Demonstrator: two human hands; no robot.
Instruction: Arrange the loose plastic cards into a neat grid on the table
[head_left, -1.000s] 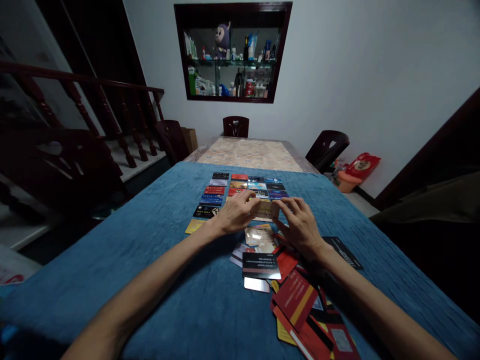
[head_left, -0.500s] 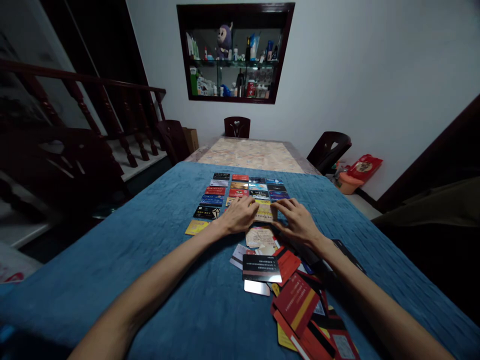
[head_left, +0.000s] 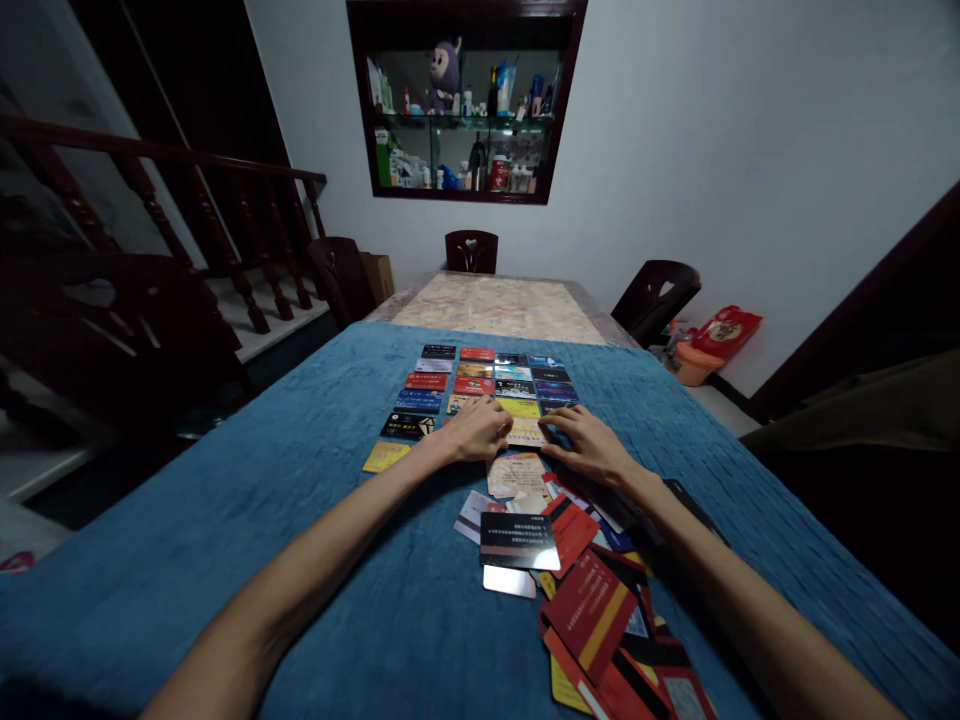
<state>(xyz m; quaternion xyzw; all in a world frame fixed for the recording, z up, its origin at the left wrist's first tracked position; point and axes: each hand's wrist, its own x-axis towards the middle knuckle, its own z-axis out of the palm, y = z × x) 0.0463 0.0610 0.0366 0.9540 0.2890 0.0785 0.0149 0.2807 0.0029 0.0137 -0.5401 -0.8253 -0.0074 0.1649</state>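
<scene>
Clock directions from the wearer's seat, 12 straight ahead. Pale card [head_left: 526,433] lies flat on blue cloth [head_left: 300,560], between the two hands. Left hand [head_left: 480,428] is at its 9 o'clock, fingers curled, tips at the near side edge; can't tell if they pinch it. Right hand [head_left: 589,442] is at its 3, thumb and fingers parted, tips at the opposite edge; contact unclear. Bracketing from both sides probably keeps the card straight below the yellow card [head_left: 519,408] at its 12.

Grid [head_left: 474,386] runs on from there toward 12, in columns, fronts up where readable, seemingly so each card shows. Pile [head_left: 592,600] sits at 5 from the pale card, overlapping, apparently just unsorted. Beige card [head_left: 516,476] is just beside, at its 6, with black card [head_left: 519,541] further along that line. Right forearm passes over the pile's far edge.
</scene>
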